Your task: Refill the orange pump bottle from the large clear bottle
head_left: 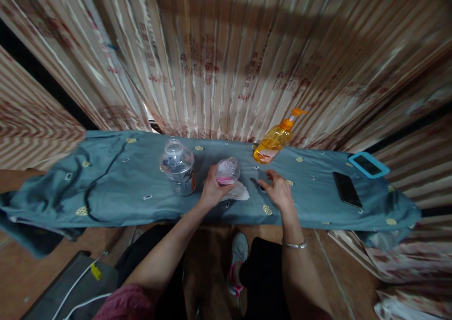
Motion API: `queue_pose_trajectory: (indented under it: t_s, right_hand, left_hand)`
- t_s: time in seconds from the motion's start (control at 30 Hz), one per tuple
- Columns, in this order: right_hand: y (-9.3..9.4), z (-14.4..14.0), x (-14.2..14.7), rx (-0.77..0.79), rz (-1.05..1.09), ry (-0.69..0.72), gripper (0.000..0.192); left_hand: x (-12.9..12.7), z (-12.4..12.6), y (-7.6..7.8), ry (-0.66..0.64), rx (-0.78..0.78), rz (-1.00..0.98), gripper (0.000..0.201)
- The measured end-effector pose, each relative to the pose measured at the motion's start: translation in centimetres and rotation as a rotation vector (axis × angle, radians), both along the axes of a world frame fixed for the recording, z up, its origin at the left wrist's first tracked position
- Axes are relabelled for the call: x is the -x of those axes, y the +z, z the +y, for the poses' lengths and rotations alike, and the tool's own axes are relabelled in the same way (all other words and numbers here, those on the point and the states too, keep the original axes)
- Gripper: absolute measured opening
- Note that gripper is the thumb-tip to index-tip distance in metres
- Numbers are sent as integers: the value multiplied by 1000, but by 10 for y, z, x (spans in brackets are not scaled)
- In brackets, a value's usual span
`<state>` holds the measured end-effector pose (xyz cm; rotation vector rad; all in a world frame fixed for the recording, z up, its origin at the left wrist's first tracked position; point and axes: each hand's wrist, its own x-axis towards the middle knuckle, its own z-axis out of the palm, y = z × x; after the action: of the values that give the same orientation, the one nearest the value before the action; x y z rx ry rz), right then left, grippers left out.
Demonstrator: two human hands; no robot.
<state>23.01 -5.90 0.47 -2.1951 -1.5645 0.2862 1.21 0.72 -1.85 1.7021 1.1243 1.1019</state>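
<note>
My left hand [212, 188] is wrapped round a small clear plastic bottle [229, 168] with a pink band, standing near the middle of the cloth-covered table. Under and beside the bottle lies a white scalloped piece of cloth or paper [240, 192]. To its right, my right hand [279, 190] hovers low over the cloth with thumb and fingers apart. A small dark spot shows by the right thumb; I cannot tell whether it is an object or shadow. Left of my left hand stands a clear plastic cup with a domed lid [178, 167].
An orange pump bottle [271, 143] stands at the back, beyond my right hand. A black phone [347, 189] and a blue-framed device [369, 164] lie at the right on the blue-green tablecloth [116, 183]. Pleated curtain [219, 61] hangs right behind the table.
</note>
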Motion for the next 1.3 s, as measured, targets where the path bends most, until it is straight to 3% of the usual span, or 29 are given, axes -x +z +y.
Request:
queue_pose_trajectory:
  t_s: [0.17,0.23,0.37,0.53,0.8,0.9,1.03,1.17,1.3]
  right_hand:
    - [7,9,50,-49,268,370,38]
    - [5,11,70,-49,337,444,34]
    - [-7,14,90,-89,397,437,33]
    - [-19,17,89,-103,404,385,32]
    - [-17,14,86,-83,375,348,31]
    - [-17,15,86,-73,375,337,31]
    - [-18,15,85,-64,396,335,30]
    - [-18,12,80,-77,462,373,33]
    - [-21,11,65,-105,565,402,36]
  left_hand:
    - [2,-4,3,-32,14,-23,73]
    - [4,-5,4,-43,17,-30,75]
    - [6,-7,4,-57,4,-33,70]
    - [2,-8,2,-49,21,-41,77]
    - [12,-25,-4,-25,-107,5,92]
    - [23,-41,6,-29,-168,29,81]
    - [48,-64,29,-16,-224,21,59]
    - [86,-76,45,205,-269,-48,63]
    - [115,-52,45,478,-344,-55,96]
